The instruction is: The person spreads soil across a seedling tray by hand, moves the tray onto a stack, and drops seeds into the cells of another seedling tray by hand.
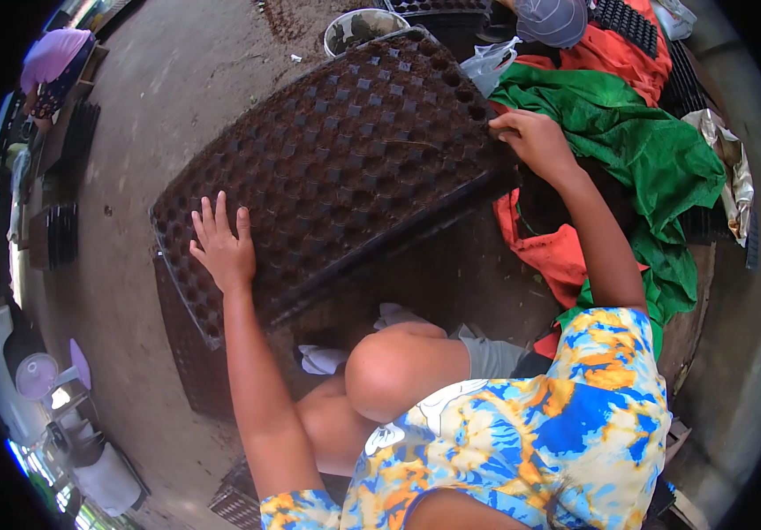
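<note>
A black seedling tray (336, 146) with many round cells slants across the middle, dark soil in its cells and over its ridges. My left hand (224, 240) lies spread over the tray's left end, fingers apart and holding nothing. At the right edge of the tray is my right hand (535, 146), its fingers bent and drawn together with the thumb. Whether anything is between those fingertips, I cannot make out. Beneath the tray's near side it is dark, and what supports it is hidden.
A soil-stained bucket (367, 31) stands behind the tray. Green cloth (623, 132) and red cloth (552, 256) lie at the right, by a clear plastic bag (489, 66). A person in a grey cap (552, 19) is at the far right; another person (55, 66) bends at far left near stacked trays (53, 237).
</note>
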Action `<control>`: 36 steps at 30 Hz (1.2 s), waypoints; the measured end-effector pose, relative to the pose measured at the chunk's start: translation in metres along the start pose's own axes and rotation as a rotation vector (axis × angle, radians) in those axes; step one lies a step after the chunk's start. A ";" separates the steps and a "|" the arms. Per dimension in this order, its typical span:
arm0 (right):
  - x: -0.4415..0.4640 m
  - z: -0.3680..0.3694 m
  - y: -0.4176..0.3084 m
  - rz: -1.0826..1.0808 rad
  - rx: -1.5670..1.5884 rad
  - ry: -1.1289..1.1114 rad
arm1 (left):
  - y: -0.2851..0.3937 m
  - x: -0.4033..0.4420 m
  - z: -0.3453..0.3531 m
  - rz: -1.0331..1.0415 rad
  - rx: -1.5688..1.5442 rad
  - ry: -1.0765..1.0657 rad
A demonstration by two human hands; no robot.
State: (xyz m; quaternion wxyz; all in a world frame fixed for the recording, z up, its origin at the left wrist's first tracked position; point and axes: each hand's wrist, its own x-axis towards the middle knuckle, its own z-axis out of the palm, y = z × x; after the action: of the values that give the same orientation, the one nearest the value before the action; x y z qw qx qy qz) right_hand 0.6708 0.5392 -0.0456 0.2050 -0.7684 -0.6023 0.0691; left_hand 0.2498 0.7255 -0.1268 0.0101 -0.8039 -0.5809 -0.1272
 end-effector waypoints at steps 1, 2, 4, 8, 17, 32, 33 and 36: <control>-0.004 -0.007 -0.002 0.014 -0.001 0.006 | 0.000 0.000 0.001 -0.003 0.005 -0.001; -0.010 -0.006 -0.001 0.024 0.026 -0.028 | 0.000 0.000 0.001 -0.002 0.002 0.005; -0.023 0.001 0.004 0.049 0.079 -0.095 | 0.000 0.000 0.002 0.003 -0.005 0.014; -0.022 0.006 0.000 -0.004 0.030 -0.040 | 0.002 0.000 0.001 -0.003 -0.002 0.002; -0.012 0.013 -0.019 -0.072 0.081 -0.097 | -0.002 0.001 0.005 0.015 -0.007 0.024; 0.058 0.021 -0.025 -0.073 -0.023 -0.067 | -0.002 -0.001 0.001 0.000 0.014 0.013; 0.062 0.018 -0.030 -0.032 -0.018 -0.061 | 0.000 0.000 0.001 -0.002 0.010 0.016; 0.079 0.041 -0.018 -0.118 -0.092 -0.060 | 0.002 -0.001 0.000 -0.008 0.013 0.005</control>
State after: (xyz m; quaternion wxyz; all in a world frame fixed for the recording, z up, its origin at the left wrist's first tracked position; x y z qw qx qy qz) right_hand 0.6611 0.6271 -0.0644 0.1551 -0.7376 -0.6551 0.0521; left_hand 0.2512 0.7243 -0.1271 0.0162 -0.8010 -0.5850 -0.1257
